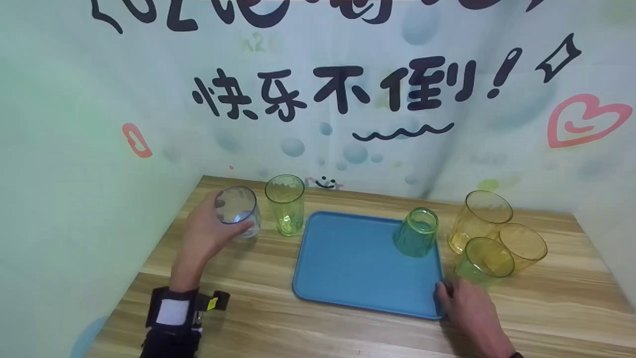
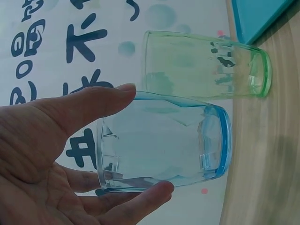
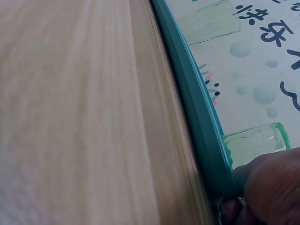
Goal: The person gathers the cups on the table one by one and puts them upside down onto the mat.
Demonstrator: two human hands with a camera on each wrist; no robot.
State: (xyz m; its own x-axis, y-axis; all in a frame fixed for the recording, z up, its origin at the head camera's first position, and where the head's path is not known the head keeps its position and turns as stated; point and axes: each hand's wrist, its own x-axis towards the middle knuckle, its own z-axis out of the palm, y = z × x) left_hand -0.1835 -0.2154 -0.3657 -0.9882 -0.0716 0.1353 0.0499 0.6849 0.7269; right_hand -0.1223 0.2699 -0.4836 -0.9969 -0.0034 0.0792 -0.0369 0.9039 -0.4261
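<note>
My left hand [image 1: 206, 226] grips a clear bluish glass [image 2: 164, 140], thumb on one side and fingers on the other. The glass is upright at the left of the table; whether its base touches the wood I cannot tell. Just right of it a taller pale green glass [image 1: 285, 214] stands upright. At the near right corner of the blue tray [image 1: 367, 268], my right hand [image 1: 469, 303] pinches the rim, and its fingertips are partly hidden. A green glass [image 1: 417, 233] stands upside down on the tray's far right part.
Right of the tray stand two amber glasses [image 1: 479, 219] and a yellow-green glass [image 1: 484, 261], close together. They are just beyond my right hand. A printed cloth wall [image 1: 298, 149] rises behind the wooden table [image 1: 258, 308].
</note>
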